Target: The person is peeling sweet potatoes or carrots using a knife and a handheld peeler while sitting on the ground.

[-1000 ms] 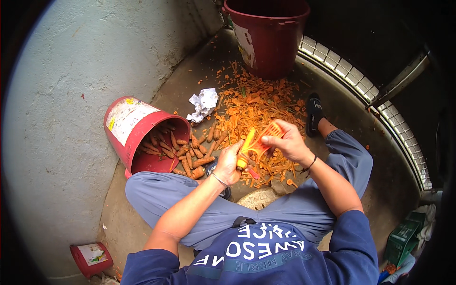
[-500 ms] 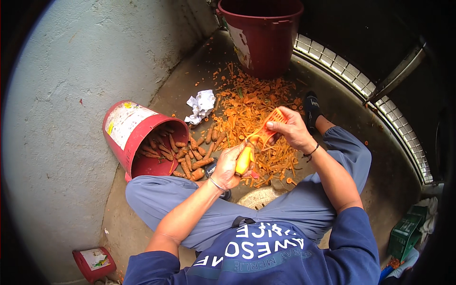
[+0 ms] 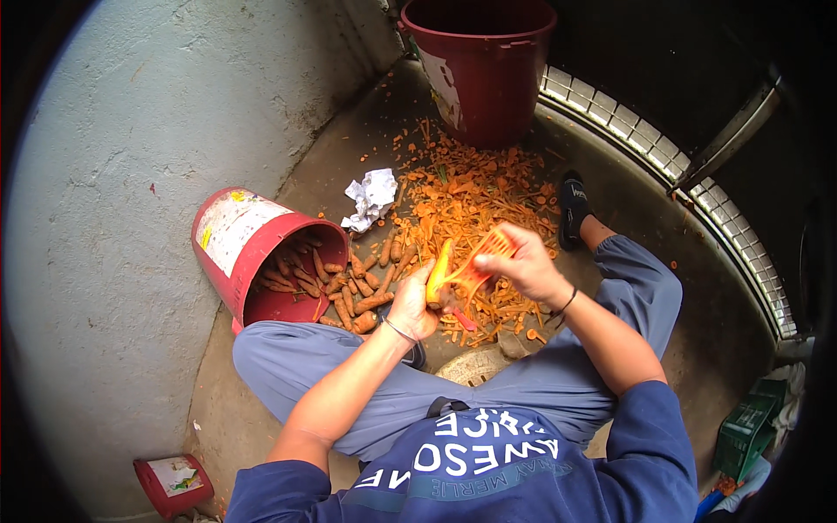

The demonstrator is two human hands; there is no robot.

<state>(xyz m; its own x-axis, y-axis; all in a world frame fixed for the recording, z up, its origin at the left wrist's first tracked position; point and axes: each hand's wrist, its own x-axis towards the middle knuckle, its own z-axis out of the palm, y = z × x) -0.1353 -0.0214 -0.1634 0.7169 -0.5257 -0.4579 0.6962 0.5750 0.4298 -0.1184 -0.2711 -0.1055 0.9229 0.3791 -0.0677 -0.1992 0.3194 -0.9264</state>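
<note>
My left hand (image 3: 413, 307) is closed round a peeled, yellow-orange carrot (image 3: 441, 272), which stands tilted with its narrow end pointing away from me. In my right hand (image 3: 526, 264) is an orange plastic peeler (image 3: 478, 264) with a slotted body, gripped between thumb and fingers. Its lower end lies close against the carrot's right side; motion blur hides whether the blade touches. Beneath both hands spreads a heap of orange peelings and cut ends (image 3: 475, 196). A small red handle-like piece (image 3: 465, 322) shows just below the carrot.
A tipped red bucket (image 3: 234, 253) lies at the left, unpeeled carrots (image 3: 353, 292) spilling from it. Crumpled white paper (image 3: 370, 199) rests beyond them. Another red bucket (image 3: 488, 78) stands upright at the far side. A green crate (image 3: 747, 429) sits at the right.
The carrot has turned from pointing down toward me to pointing up and away. My right hand and the peeler have moved a little left and nearer to me.
</note>
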